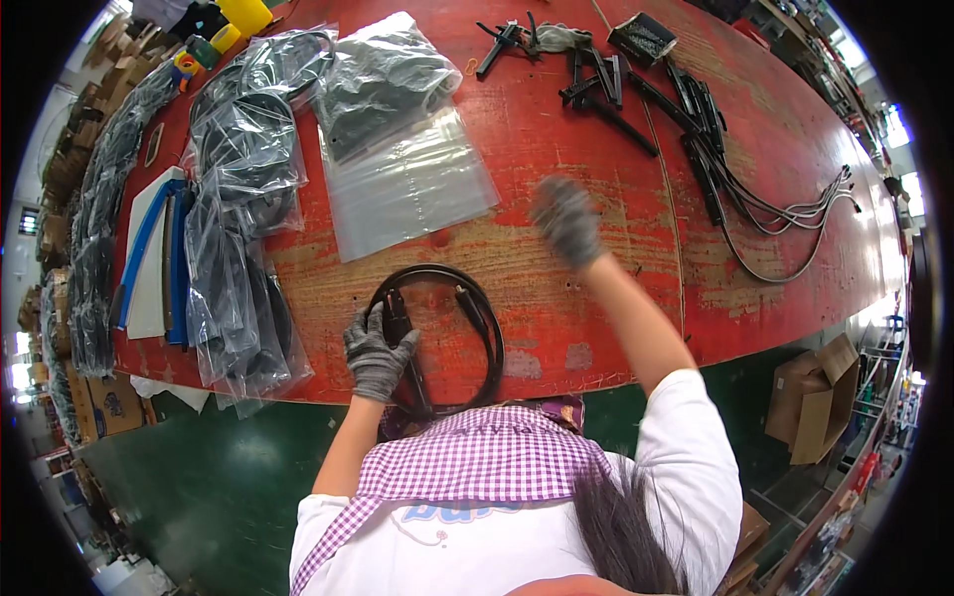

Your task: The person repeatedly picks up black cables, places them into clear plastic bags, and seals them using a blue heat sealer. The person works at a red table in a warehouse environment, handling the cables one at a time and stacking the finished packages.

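A grey knit glove covers my left hand (pixel 376 355), whose fingers close around one side of a coiled black cable (pixel 498 358) at the table's near edge. A thicker black piece of that cable (pixel 397 316) rises between the thumb and fingers. My right hand (pixel 566 219), gloved too, is stretched out over the bare wood to the right of a flat clear plastic bag (pixel 407 204). Motion smears its fingers, and whether it holds anything does not show. The cable loop lies apart from the right hand.
Bags of black cables (pixel 243 149) fill the table's left, beside a blue and white tray-like object (pixel 149 258). Farther off lie a stuffed plastic bag (pixel 383 84), black clamp-like parts (pixel 596 79), a small open box (pixel 644 40) and loose cables (pixel 795 214). A cardboard box (pixel 815 397) stands right.
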Tool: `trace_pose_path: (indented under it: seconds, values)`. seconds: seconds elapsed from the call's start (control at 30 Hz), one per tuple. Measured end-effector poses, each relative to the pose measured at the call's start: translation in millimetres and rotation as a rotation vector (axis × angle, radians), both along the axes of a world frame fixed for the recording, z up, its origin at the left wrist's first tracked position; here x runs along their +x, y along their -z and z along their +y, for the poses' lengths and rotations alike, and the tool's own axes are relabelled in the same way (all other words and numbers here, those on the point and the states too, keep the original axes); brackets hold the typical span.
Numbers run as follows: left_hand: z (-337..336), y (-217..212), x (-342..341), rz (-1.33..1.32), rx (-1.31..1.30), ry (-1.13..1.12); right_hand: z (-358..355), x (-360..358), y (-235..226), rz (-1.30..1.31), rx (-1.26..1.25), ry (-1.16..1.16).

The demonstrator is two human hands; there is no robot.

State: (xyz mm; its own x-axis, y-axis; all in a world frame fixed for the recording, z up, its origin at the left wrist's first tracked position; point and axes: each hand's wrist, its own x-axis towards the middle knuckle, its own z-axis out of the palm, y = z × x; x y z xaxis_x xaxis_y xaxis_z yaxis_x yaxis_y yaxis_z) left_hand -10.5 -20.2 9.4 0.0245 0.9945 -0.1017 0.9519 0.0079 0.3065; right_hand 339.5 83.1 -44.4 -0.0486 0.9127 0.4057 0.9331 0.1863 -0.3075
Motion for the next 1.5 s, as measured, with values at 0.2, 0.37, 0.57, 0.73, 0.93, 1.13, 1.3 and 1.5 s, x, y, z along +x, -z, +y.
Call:
trace_pose_path:
  seconds: [0.2, 0.37, 0.57, 0.73, 0.93, 1.13, 1.3, 1.5]
  values:
    - [9.8, -5.2, -0.9, 0.012, -0.022, 0.041, 85.3, 160.9, -32.0, -0.349, -0.256, 0.838]
    - [10.2, -1.1, -3.2, -0.013, 0.021, 0.044, 63.5, 123.1, -57.7, -0.316, -0.521, 0.543]
    - [6.5, 6.2, -17.8, -0.087, -0.083, 0.043, -73.4, -18.0, -100.5, 1.653, -0.834, 0.043]
    - [10.9, 3.2, -17.7, -0.086, -0.172, 0.079, -157.5, -107.8, -105.9, 1.339, -1.273, -0.161]
    - [8.8, -0.1, -15.2, -0.149, -0.094, 0.097, -178.4, -155.8, -68.6, 0.970, -1.066, -0.283]
    - [2.2, 2.3, -21.3, -0.115, -0.071, 0.098, -97.5, -149.6, -72.5, 0.401, -0.478, -0.508]
    - [2.7, -1.7, -23.5, -0.129, -0.106, 0.109, 40.9, -171.4, -57.9, 0.040, -0.254, -0.310]
    - [-11.2, -9.7, -49.5, -0.570, 0.073, -0.040, 78.1, -178.0, -15.6, 0.075, -0.347, -0.324]
